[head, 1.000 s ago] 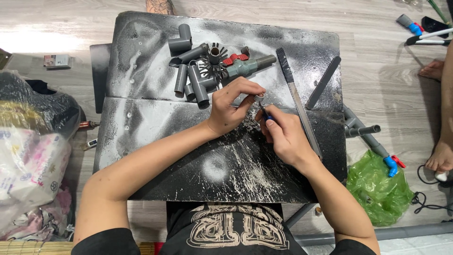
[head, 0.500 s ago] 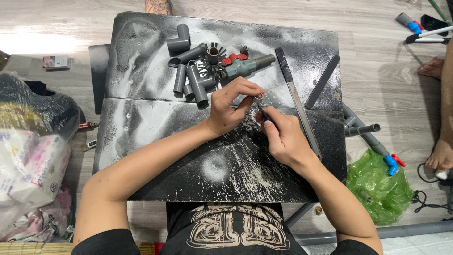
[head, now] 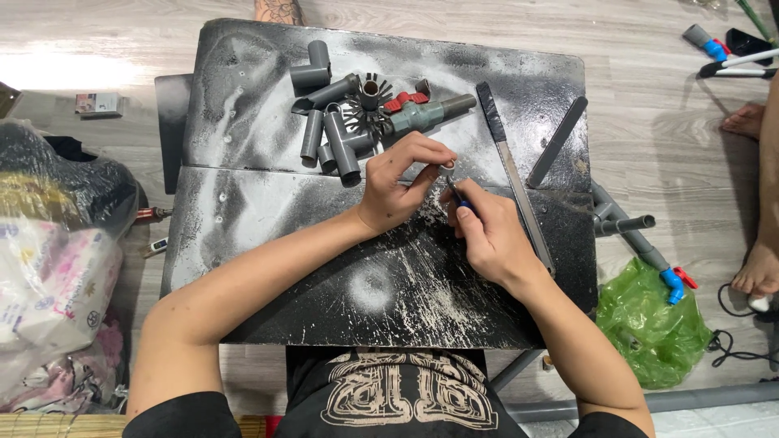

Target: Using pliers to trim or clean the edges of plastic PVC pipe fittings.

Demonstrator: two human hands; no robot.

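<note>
Left hand [head: 399,185]: fingers pinched on a small metal ring [head: 448,168], held just above the counter [head: 268,243].
Right hand [head: 487,231]: fingers clenched round a thin dark-handled tool [head: 457,195], its tip up at the ring.
Small metal ring: between the two hands, near the middle of the counter, just below the pile of fittings; too small to tell its exact kind.
Step in hand: by the look of it, the tool tip is being worked against or into the ring while the other hand steadies it.
Next move calls for: a firm pinch on the ring and a careful, small push or twist of the tool, since the piece is tiny and could slip.
Grey pipe fittings [head: 333,134]: elbows and tees heaped at the back of the counter, close beyond the left hand.
Valve with red handle [head: 418,109]: lies beside the fittings.
Long flat file [head: 511,174]: lies slantwise, just right of the right hand.
Green plastic bag [head: 653,324]: on the floor, well apart.
</note>
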